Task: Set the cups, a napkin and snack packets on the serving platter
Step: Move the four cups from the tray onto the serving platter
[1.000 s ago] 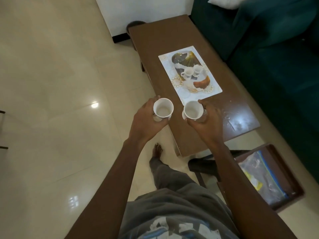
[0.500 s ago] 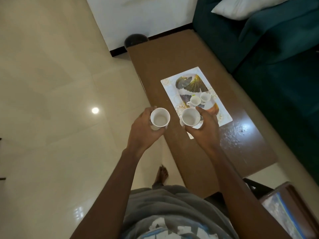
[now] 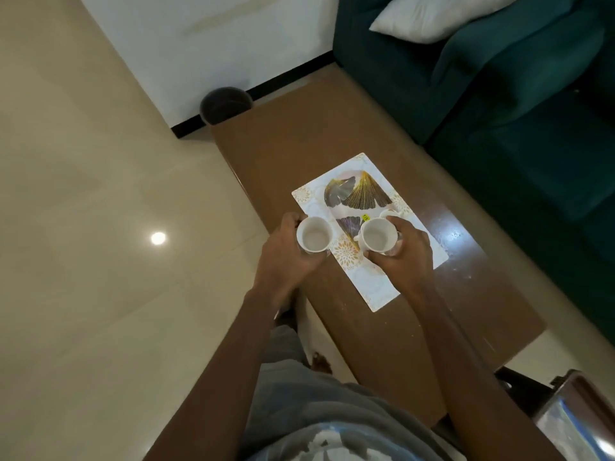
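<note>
A white rectangular serving platter (image 3: 376,287) printed with gold leaves lies on the brown coffee table (image 3: 293,141). My left hand (image 3: 286,257) grips an empty white cup (image 3: 313,238) at the platter's left edge. My right hand (image 3: 404,252) grips a second empty white cup (image 3: 377,235) over the platter's middle. The rim of a smaller white cup (image 3: 387,213) shows on the platter just behind my right hand; the rest of the platter there is hidden.
A dark green sofa (image 3: 519,104) with a white cushion (image 3: 432,15) runs along the table's right side. A black bin (image 3: 226,104) stands at the table's far end by the wall. A brown tray with a plastic bag (image 3: 575,424) sits at the lower right.
The view has moved closer to the table. Both hands carried their cups forward, and the right cup is now over the platter, hiding the small cups there.
</note>
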